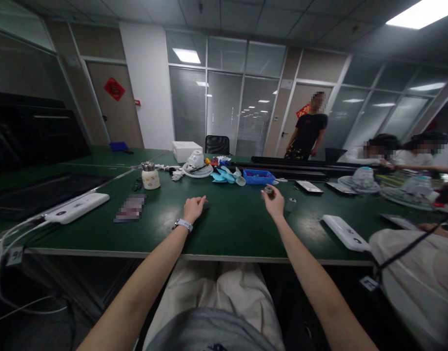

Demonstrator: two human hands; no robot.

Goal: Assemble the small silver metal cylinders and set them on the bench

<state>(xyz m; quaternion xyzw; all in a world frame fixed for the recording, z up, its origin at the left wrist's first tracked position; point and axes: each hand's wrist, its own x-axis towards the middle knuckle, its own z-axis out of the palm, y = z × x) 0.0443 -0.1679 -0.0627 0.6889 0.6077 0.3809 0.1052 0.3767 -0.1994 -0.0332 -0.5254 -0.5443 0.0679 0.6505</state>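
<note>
My right hand point(275, 204) is closed around a small round metal part point(268, 190), held just above the green table point(231, 229). Beside that hand, a small metal cylinder point(292, 203) stands on the tabletop. My left hand point(193, 209), with a watch point(183, 224) on its wrist, is at the table with fingers curled together; whether anything is between them is hidden. Beyond my hands lie light-blue fan blades point(227, 176) and a blue tray point(258, 177) with small parts in it. A white fan housing point(195, 160) rests on a white round grille point(198, 170).
A cream jar point(151, 176) stands at the left, near a white power bank point(77, 208) with cables. Another white power bank point(345, 233) lies right, beside a seated person's sleeve. A white box point(187, 151) is farther back. A person point(307, 131) stands behind the table.
</note>
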